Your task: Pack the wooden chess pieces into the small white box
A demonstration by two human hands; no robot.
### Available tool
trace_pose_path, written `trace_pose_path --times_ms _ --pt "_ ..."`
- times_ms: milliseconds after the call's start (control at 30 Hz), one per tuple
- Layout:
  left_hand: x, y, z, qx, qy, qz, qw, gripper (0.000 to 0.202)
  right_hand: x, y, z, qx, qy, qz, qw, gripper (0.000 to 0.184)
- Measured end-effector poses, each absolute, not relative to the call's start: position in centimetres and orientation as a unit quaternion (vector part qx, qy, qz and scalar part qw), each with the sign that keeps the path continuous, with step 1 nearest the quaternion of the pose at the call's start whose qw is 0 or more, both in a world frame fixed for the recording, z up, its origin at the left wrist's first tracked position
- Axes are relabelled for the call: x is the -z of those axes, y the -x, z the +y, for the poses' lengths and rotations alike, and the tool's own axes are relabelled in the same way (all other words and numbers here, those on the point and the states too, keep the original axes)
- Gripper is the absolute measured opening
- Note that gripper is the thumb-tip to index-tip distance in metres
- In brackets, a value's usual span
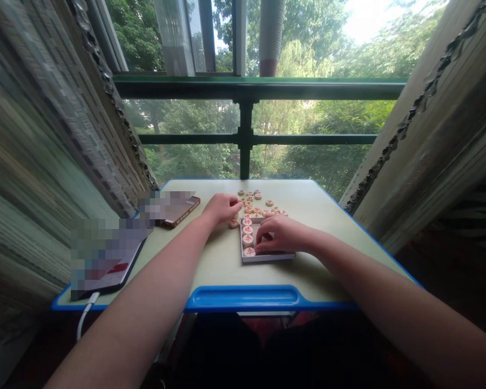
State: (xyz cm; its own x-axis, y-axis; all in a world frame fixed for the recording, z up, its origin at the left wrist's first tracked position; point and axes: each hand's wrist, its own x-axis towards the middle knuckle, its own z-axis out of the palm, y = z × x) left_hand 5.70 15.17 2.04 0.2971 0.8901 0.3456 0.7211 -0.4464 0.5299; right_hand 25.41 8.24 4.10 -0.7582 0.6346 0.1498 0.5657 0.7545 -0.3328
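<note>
Round Chinese chess pieces with red and dark characters lie loosely in a cluster on the table. My left hand is at the left side of the cluster, fingers drawn together by a piece; what is between its fingertips is hidden. A shallow white box stands nearer to me, with a column of red-marked pieces along its left wall. My right hand reaches into this box from the right. Its thumb and fingertips come together at the edge of the nearest piece in the column. The hand covers much of the box's inside.
At the left, a brown-edged box lid lies behind a dark tablet-like device, partly blurred, with a white cable. The pale table has a raised blue rim. Curtains flank both sides; a green railing stands behind.
</note>
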Motion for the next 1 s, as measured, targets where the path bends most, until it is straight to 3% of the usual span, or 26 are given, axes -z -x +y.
trace_pose_path --times_ms 133,333,733,1000 --pt "-2.0 -5.6 15.2 -0.321 -0.788 0.505 0.143 0.028 -4.1 -25.3 8.3 -0.116 0.304 -0.933 0.152 0.012" --pt "-2.1 -5.7 15.2 -0.318 -0.796 0.495 0.144 0.027 -3.9 -25.1 8.2 -0.079 0.274 -0.924 0.256 0.013" --pt "-2.0 -5.7 15.3 -0.307 -0.800 0.501 0.120 0.029 -3.4 -24.7 8.2 -0.095 0.255 -0.934 0.230 0.017" --pt "-2.0 -5.5 15.2 -0.332 -0.781 0.507 0.150 0.025 -3.8 -26.2 9.5 -0.110 0.398 -0.860 0.301 0.018"
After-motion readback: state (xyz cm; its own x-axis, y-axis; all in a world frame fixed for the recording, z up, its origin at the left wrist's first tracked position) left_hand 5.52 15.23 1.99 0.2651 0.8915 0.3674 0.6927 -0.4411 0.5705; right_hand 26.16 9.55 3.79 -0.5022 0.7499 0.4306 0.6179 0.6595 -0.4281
